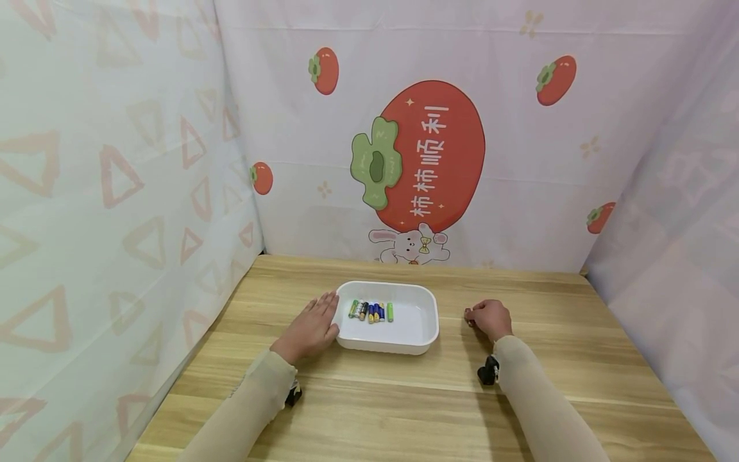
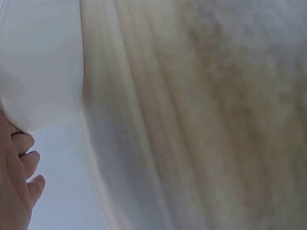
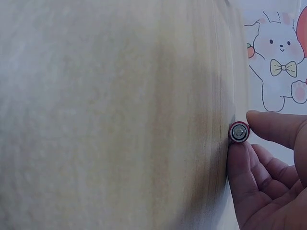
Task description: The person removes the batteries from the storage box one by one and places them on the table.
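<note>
A white plastic tray (image 1: 398,348) rests on the table, with several batteries lying side by side in its left half. Among these are a light green battery (image 1: 390,312) and blue-and-gold ones to its left. My left hand (image 1: 312,327) lies with fairly straight fingers against the tray's left side; the left wrist view shows its fingertips (image 2: 32,160) at the tray's edge. To the right of the tray, my right hand (image 1: 491,319) pinches a red-edged battery (image 3: 239,132) between thumb and finger, down at the tabletop. The battery's metal end faces the right wrist camera.
The wood-grain table (image 1: 381,410) ends at the back against a white printed curtain (image 1: 288,218) with persimmon and rabbit drawings. More hanging cloth encloses the left and right sides. A small black device (image 1: 488,371) sits at my right wrist.
</note>
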`<state>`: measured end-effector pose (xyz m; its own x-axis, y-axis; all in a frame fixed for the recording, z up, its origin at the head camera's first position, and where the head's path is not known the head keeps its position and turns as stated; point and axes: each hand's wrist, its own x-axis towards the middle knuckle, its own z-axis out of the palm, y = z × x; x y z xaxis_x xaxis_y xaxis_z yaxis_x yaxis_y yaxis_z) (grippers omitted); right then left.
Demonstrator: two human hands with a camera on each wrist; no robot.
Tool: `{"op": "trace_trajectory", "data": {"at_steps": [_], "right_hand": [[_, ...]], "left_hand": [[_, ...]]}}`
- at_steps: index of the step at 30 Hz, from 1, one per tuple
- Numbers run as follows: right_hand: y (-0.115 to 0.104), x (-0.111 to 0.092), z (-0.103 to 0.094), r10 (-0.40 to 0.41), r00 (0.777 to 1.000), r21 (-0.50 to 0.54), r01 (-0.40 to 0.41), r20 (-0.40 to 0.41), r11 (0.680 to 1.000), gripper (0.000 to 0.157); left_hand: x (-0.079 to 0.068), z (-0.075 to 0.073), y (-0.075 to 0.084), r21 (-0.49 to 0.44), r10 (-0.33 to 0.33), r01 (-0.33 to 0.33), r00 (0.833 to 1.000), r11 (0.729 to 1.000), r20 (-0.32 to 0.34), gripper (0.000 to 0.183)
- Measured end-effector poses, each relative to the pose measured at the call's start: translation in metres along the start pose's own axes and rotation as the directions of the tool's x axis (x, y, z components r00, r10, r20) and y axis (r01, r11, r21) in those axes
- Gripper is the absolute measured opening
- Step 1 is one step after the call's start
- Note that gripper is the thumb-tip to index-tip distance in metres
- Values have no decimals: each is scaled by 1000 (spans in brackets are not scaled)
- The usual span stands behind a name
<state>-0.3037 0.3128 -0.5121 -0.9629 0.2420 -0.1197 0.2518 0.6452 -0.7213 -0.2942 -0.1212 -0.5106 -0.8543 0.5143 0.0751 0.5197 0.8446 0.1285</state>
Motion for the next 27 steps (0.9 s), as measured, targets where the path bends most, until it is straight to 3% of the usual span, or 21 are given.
{"op": "trace_trajectory", "data": {"at_steps": [18,27], "right_hand": [[3,-4,-4,-19,1000,-24,20,21,1000,26],[-1,-4,-10,-21,999,13,21,37,1000,27]], "left_hand": [[-1,-2,1,-11,4,-4,1000,1000,9,64],[-1,-2,0,-9,11,-11,1000,1000,7,64]]}}
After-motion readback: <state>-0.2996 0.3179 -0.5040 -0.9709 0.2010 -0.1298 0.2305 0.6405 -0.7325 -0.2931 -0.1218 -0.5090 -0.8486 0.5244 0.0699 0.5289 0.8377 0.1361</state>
